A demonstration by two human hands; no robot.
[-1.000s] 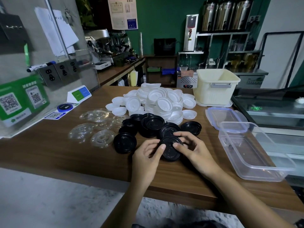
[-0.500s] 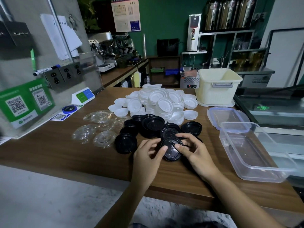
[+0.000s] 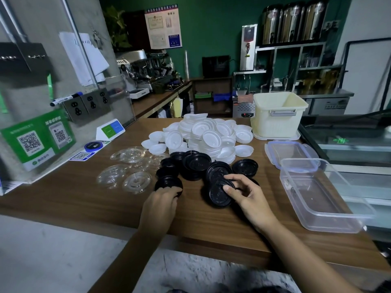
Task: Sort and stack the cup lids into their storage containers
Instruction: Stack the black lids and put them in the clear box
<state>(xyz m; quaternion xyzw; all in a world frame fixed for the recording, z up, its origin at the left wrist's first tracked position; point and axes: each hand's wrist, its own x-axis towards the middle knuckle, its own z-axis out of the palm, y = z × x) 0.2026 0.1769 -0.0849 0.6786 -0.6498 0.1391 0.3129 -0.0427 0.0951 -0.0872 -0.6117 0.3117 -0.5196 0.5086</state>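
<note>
A black lid (image 3: pixel 219 194) lies at the near edge of a cluster of black lids (image 3: pixel 196 163) on a wooden counter (image 3: pixel 201 220). The right hand (image 3: pixel 247 194) pinches this lid, thumb pressed on its top and fingers curled over its far rim. To the left, the left hand (image 3: pixel 158 205) curls its fingertips onto another black lid (image 3: pixel 168 183) at the cluster's near left corner. Behind the black lids rises a heap of white lids (image 3: pixel 207 134). Clear lids (image 3: pixel 127 168) lie spread to the left. On the right sits an empty clear plastic box (image 3: pixel 317 193), its blue-rimmed cover (image 3: pixel 289 152) just behind it. A cream bin (image 3: pixel 279 114) stands at the counter's far right.
</note>
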